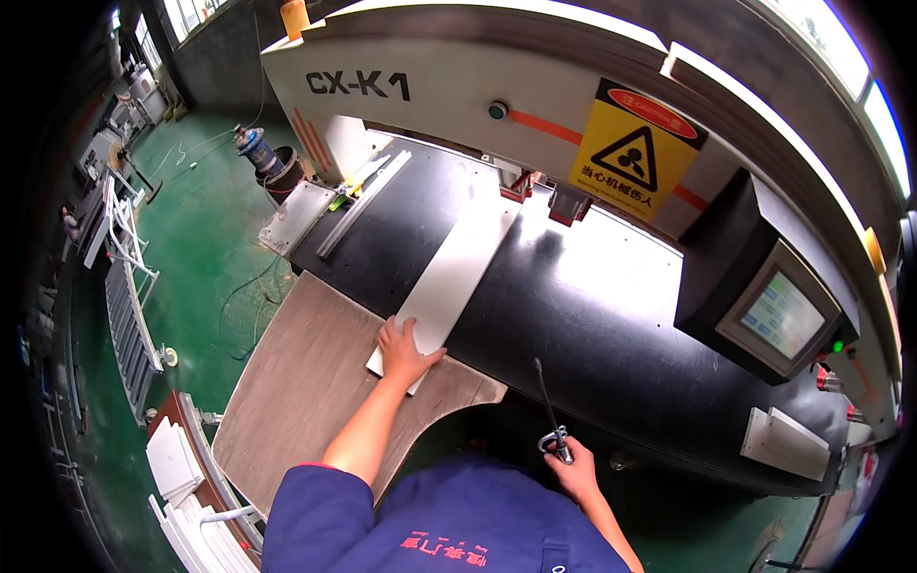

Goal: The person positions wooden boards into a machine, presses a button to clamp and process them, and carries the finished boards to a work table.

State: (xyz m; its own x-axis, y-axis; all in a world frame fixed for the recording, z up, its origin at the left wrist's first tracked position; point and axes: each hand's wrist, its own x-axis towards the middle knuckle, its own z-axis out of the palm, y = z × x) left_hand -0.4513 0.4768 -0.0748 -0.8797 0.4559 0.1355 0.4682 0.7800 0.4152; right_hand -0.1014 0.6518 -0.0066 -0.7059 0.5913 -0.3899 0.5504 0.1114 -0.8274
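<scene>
A long white board [465, 250] reaches from the brown wood-grain side panel [310, 358] across the machine's black table [544, 325]. Its far end lies under the machine's beam. My left hand [409, 353] rests on the board's near end, fingers spread and thumb out to the right. In front of my body, off the table's near edge, my right hand [577, 470] is closed round the handle of an air blow gun [556, 441]. The gun's thin dark nozzle points up toward the table.
The beam [430, 86] carries a yellow warning sign [638, 153] and, at right, a control screen [778, 315]. A white profile piece [785, 444] sits at the table's right end. Metal strips [363, 202] lie at left. White boards [177, 468] and a rack [129, 306] stand further left.
</scene>
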